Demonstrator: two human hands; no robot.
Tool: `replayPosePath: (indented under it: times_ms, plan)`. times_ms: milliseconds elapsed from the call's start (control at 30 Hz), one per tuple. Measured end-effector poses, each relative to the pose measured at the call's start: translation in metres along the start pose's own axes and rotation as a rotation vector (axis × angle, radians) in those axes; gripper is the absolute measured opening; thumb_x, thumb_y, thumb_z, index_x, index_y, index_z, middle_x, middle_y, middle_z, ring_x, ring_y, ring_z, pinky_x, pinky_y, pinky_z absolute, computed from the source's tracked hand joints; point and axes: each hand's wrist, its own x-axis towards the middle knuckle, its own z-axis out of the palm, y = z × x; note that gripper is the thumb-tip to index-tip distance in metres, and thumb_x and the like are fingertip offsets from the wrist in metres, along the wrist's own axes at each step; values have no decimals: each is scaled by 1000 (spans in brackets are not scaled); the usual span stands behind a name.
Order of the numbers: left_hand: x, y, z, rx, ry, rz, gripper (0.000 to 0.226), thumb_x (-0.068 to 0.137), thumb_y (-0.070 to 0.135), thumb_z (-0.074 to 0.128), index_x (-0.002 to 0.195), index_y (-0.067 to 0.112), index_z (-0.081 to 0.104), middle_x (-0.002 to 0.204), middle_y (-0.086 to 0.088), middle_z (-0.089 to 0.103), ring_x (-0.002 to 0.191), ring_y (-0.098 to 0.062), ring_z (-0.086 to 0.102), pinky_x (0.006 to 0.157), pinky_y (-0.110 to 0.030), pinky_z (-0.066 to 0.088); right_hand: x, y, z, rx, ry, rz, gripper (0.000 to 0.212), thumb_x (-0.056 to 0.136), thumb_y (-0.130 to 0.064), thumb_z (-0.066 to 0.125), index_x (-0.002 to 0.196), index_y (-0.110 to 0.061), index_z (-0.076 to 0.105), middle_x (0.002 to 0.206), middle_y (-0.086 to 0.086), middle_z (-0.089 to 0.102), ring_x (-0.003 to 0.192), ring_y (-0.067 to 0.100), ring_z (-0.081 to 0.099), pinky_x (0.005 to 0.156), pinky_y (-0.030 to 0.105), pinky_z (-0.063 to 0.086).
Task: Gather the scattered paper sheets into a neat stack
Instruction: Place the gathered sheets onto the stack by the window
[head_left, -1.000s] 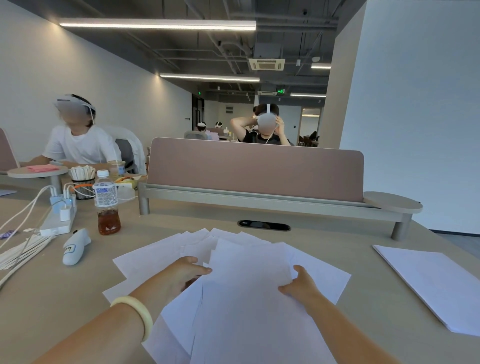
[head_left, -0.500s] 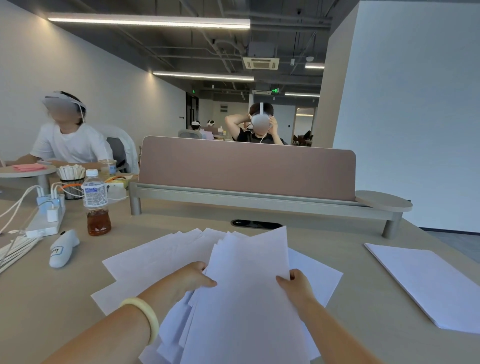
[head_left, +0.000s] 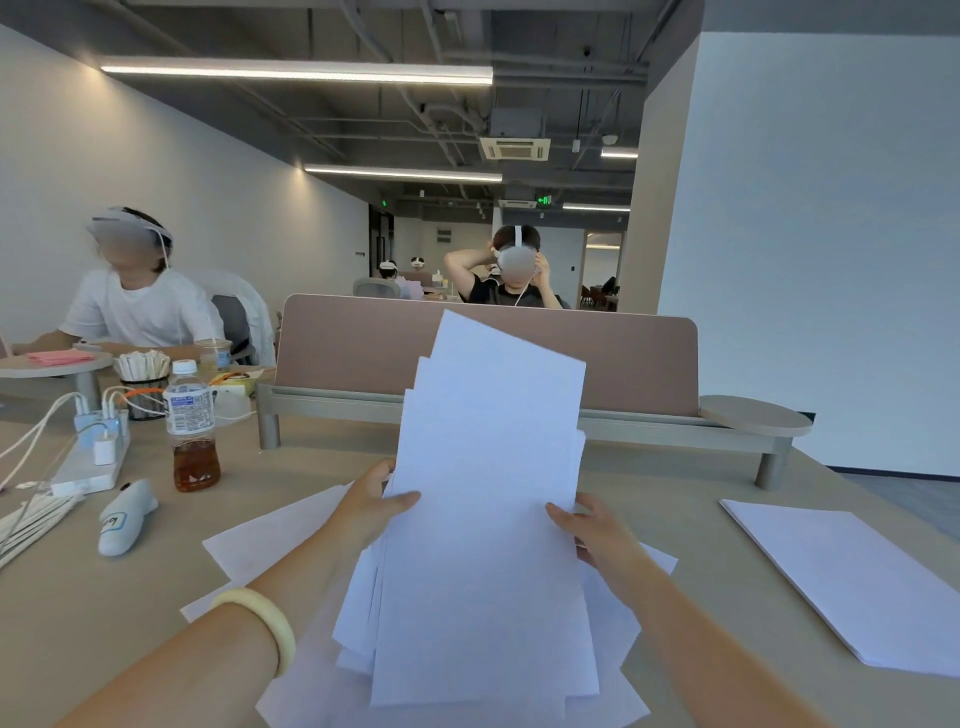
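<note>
A bundle of several white paper sheets stands tilted up off the beige table, its edges uneven and fanned at the top left. My left hand grips the bundle's left edge, thumb on the front. My right hand grips its right edge. A few loose sheets still lie flat on the table under and to the left of the bundle. A separate flat stack of paper lies at the right.
At the left stand a tea bottle, a white handheld device, a power strip with cables and a cup of sticks. A pink divider panel crosses the table behind the bundle. People sit beyond it.
Both hands have gathered the sheets from flat on the table and raised them upright into a bundle. Fewer sheets lie spread on the table.
</note>
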Motion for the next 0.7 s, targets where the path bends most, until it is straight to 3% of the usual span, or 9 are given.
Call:
replayPosePath:
  times_ms: [100, 167, 200, 267, 333, 467, 633, 700]
  plan:
    - [-6, 17, 2, -66, 33, 75, 32, 89, -1, 58, 120, 4, 51, 114, -7, 61, 94, -21, 61, 66, -14, 53, -4, -27, 8, -14, 25, -110, 17, 85, -20, 68, 101, -16, 63, 104, 3, 72, 88, 21, 68, 77, 32, 52]
    - [-7, 28, 2, -94, 78, 139, 26, 90, 3, 58, 116, 7, 54, 105, -2, 64, 89, -17, 62, 59, -8, 51, -4, -41, 10, -18, 116, -169, 7, 88, -15, 64, 92, -17, 58, 102, 4, 69, 82, 20, 65, 63, 27, 50]
    - [-8, 34, 2, -92, 100, 173, 22, 91, 5, 58, 112, 10, 55, 101, 3, 65, 88, -15, 62, 58, -6, 50, -5, -50, 11, -8, 135, -205, 7, 88, -14, 62, 94, -15, 58, 103, 5, 69, 86, 22, 66, 66, 31, 53]
    - [-9, 47, 1, -102, 123, 222, 19, 92, 10, 58, 111, 15, 57, 98, 10, 65, 89, -12, 63, 63, -9, 50, -8, -66, 14, 17, 136, -268, 14, 89, -13, 60, 103, -13, 58, 107, 7, 69, 97, 28, 67, 86, 46, 55]
    - [-9, 57, 1, -92, 137, 251, 20, 93, 15, 57, 112, 19, 58, 99, 16, 65, 90, -5, 63, 69, -14, 48, -13, -79, 17, 1, 134, -326, 14, 91, -13, 58, 105, -13, 56, 109, 6, 67, 100, 28, 66, 92, 47, 52]
    - [-15, 56, 4, -97, 122, 273, 25, 90, 16, 62, 114, 20, 61, 99, 18, 66, 88, 5, 63, 65, -5, 49, -21, -81, 24, 53, 88, -370, 28, 89, -15, 62, 116, -15, 53, 115, 2, 66, 101, 21, 65, 89, 41, 54]
    - [-23, 36, 11, -244, 222, 196, 40, 82, 13, 71, 116, 18, 52, 106, 4, 64, 89, -8, 63, 68, -18, 49, -22, -53, 34, 101, 98, -317, 62, 70, -29, 81, 123, -17, 50, 116, -2, 66, 104, 19, 65, 87, 36, 54]
    - [-24, 29, 14, -266, 223, 178, 37, 83, 12, 71, 114, 20, 53, 102, 5, 65, 88, -7, 63, 67, -17, 48, -22, -48, 37, 112, 82, -356, 57, 73, -21, 79, 124, -15, 54, 116, 2, 67, 104, 19, 66, 85, 32, 55]
